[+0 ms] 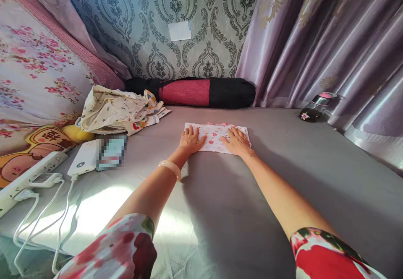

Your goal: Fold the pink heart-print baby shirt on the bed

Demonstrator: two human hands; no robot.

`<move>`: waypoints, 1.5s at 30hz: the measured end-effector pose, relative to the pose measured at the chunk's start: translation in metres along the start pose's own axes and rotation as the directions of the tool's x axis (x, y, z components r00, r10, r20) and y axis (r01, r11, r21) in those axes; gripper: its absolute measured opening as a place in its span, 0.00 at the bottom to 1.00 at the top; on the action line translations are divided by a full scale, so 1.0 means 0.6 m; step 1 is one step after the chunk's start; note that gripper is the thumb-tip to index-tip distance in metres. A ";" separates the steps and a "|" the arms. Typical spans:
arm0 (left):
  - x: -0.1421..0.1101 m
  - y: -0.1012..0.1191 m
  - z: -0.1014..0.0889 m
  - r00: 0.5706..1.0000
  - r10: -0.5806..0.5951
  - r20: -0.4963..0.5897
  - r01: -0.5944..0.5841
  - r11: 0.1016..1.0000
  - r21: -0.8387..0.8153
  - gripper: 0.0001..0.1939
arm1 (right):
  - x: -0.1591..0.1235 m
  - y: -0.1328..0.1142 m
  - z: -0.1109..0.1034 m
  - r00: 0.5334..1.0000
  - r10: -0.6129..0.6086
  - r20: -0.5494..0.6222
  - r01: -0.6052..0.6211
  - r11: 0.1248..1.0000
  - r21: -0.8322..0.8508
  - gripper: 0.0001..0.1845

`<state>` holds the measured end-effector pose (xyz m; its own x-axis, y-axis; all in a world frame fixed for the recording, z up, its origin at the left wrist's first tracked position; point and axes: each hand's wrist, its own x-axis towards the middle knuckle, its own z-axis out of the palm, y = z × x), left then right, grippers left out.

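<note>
A white cloth with a pink and red print (213, 142) lies folded into a flat rectangle on the grey sheet. A bit of pink ruffled edging shows along its far side. My left hand (191, 139) presses on the left part of the cloth, fingers spread and palm down. On the right part, my right hand (236, 140) rests flat in the same way, fingers apart. Bare cloth shows between the two hands, and neither hand grips it. A pale bangle (170, 169) circles my left wrist.
A crumpled cream printed cloth (113, 109) lies at the back left. Behind it runs a black and red rolled bag (185, 92) along the wall. A dark bottle (315, 108) stands at right. A power strip (53, 161), cables and a white power bank (84, 156) occupy the left.
</note>
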<state>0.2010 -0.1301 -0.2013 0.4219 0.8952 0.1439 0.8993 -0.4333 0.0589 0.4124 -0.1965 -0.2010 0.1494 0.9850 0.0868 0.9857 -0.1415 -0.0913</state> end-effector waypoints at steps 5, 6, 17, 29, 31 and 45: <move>-0.004 -0.031 -0.008 0.992 0.114 0.050 -0.115 0.993 0.007 0.35 | -0.004 0.042 -0.006 0.987 -0.150 0.052 0.150 0.989 -0.008 0.37; -0.005 -0.038 -0.010 0.988 0.138 0.069 -0.138 0.990 -0.006 0.35 | -0.005 0.048 -0.007 0.982 -0.181 0.062 0.182 0.983 -0.006 0.37; -0.007 -0.077 0.002 0.989 0.130 0.065 -0.116 0.975 -0.189 0.34 | -0.017 0.058 -0.006 0.995 -0.092 0.023 0.092 0.996 0.001 0.37; -0.019 -0.073 -0.001 0.985 0.161 -0.062 -0.168 0.977 -0.128 0.29 | -0.007 0.018 -0.031 0.998 -0.052 0.045 0.054 0.998 -0.043 0.33; -0.017 -0.073 0.000 0.985 0.172 -0.019 -0.173 0.977 -0.120 0.30 | -0.005 0.005 -0.030 0.999 -0.038 0.026 0.039 0.999 -0.028 0.33; -0.007 -0.073 0.006 0.980 0.149 0.130 -0.138 0.986 -0.091 0.35 | -0.007 -0.015 -0.005 0.997 0.054 0.061 -0.054 0.998 0.010 0.35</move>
<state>0.1601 -0.1141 -0.2081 0.5624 0.8266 0.0215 0.8184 -0.5601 0.1281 0.4032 -0.1995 -0.1975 0.1971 0.9801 0.0215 0.9753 -0.1939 -0.1056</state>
